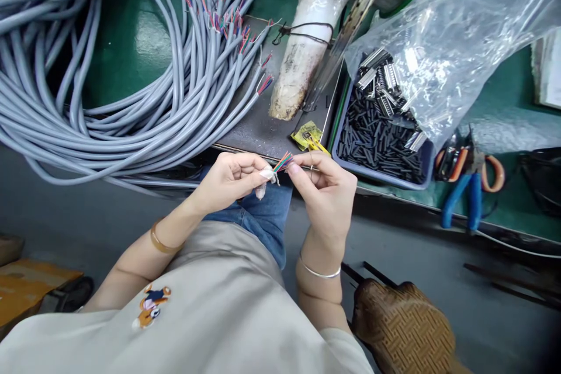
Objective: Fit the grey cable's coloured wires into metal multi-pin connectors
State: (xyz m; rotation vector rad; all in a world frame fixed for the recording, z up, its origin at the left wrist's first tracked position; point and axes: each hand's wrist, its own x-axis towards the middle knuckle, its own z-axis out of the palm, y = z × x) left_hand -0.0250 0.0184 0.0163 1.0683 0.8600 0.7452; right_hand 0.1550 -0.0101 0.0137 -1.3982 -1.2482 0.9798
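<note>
Between my two hands, just off the bench's front edge, is the stripped end of a cable with thin coloured wires (283,162), red, green and blue among them. My left hand (239,178) is closed on the cable end, with white wrapping on its thumb and a fingertip. My right hand (326,187) pinches the tips of the coloured wires between thumb and fingers. Grey cables (188,99) lie in a large bundle to the left, their coloured wire ends fanned out. A yellow piece (308,137) sits on the dark plate just beyond my hands.
A blue bin (381,178) holds black sleeve pieces (377,134) and metal connectors (385,82), partly under a clear plastic bag (456,41). Blue-handled pliers (468,193) and orange-handled scissors (493,174) lie right of it. A wrapped white object (302,58) points towards me. A stool (403,327) stands below right.
</note>
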